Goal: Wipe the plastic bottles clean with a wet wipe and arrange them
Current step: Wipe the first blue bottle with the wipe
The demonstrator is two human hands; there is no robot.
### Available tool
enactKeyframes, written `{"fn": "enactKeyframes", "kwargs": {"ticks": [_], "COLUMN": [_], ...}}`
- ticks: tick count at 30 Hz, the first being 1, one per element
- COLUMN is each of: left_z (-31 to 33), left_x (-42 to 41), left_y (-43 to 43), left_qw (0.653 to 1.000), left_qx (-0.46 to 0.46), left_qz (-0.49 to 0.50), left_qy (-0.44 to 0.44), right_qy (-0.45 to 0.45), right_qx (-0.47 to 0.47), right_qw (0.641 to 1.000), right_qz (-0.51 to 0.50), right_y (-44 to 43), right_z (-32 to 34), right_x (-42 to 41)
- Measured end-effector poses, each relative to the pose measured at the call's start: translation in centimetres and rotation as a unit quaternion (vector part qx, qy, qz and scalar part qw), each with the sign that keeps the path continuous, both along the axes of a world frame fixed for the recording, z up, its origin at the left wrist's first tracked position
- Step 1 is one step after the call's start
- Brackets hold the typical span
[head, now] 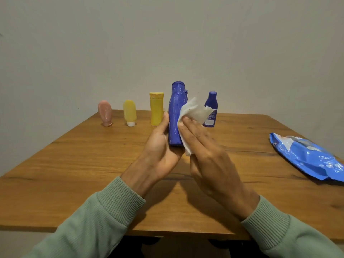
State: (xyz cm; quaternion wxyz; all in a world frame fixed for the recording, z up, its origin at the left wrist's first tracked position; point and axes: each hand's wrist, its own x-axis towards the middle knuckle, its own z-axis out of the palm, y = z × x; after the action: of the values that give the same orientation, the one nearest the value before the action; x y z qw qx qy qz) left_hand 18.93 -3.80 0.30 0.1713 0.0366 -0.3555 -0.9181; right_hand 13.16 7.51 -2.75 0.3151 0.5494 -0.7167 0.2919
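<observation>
My left hand (pixel 161 146) grips a tall blue bottle (pixel 175 112) upright above the middle of the wooden table (pixel 74 164). My right hand (pixel 208 153) presses a white wet wipe (pixel 195 110) against the bottle's right side, fingers straight over the wipe. At the table's far edge stand a pink tube (pixel 105 113), a pale yellow tube (pixel 129 112) on its white cap, a yellow bottle (pixel 156 108) and a smaller blue bottle (pixel 211 110). Another blue bottle (pixel 186 93) peeks out behind the held one.
A blue wet-wipe pack (pixel 307 157) lies at the table's right edge. A plain wall rises right behind the row of bottles. The table's front edge runs just below my sleeves.
</observation>
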Motion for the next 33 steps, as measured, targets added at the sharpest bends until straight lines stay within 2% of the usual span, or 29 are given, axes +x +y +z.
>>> {"fn": "enactKeyframes", "kwargs": {"ticks": [3,6,8,11,14,18,23,27,33], "left_z": [0.0,-0.1,-0.1,-0.3,-0.5,-0.1,0.1,0.1,0.0], "left_x": [0.0,0.0,-0.1,-0.2,-0.1,0.0,0.3,0.3,0.3], "left_y": [-0.1,-0.3,-0.4,-0.3,-0.4,0.2,0.5,0.6,0.4], "left_qw": [1.000,1.000,1.000,1.000,1.000,1.000,1.000,1.000,0.999], "left_qx": [0.003,-0.005,-0.005,0.006,0.000,0.004,0.000,0.004,-0.003], "left_qz": [0.000,-0.010,-0.011,-0.011,-0.003,0.005,0.002,0.015,0.017], "left_qy": [-0.001,-0.018,-0.012,-0.004,-0.020,-0.011,-0.024,-0.012,-0.031], "right_qy": [-0.005,0.027,0.030,-0.011,-0.007,-0.020,0.021,0.004,0.041], "right_qx": [0.028,0.065,0.052,0.035,0.054,0.019,0.027,0.019,0.050], "right_qw": [0.999,0.997,0.998,0.999,0.998,0.999,0.998,0.997,0.997], "right_qz": [-0.021,-0.029,-0.031,-0.036,-0.009,-0.018,-0.058,-0.075,-0.050], "right_y": [0.0,-0.2,-0.5,-0.6,-0.5,-0.3,0.1,0.1,0.5], "right_z": [-0.2,-0.9,-0.6,-0.5,-0.9,-0.3,-1.2,-0.6,-1.0], "right_x": [0.5,1.7,1.5,1.3,1.7,1.1,2.9,2.5,2.8]}}
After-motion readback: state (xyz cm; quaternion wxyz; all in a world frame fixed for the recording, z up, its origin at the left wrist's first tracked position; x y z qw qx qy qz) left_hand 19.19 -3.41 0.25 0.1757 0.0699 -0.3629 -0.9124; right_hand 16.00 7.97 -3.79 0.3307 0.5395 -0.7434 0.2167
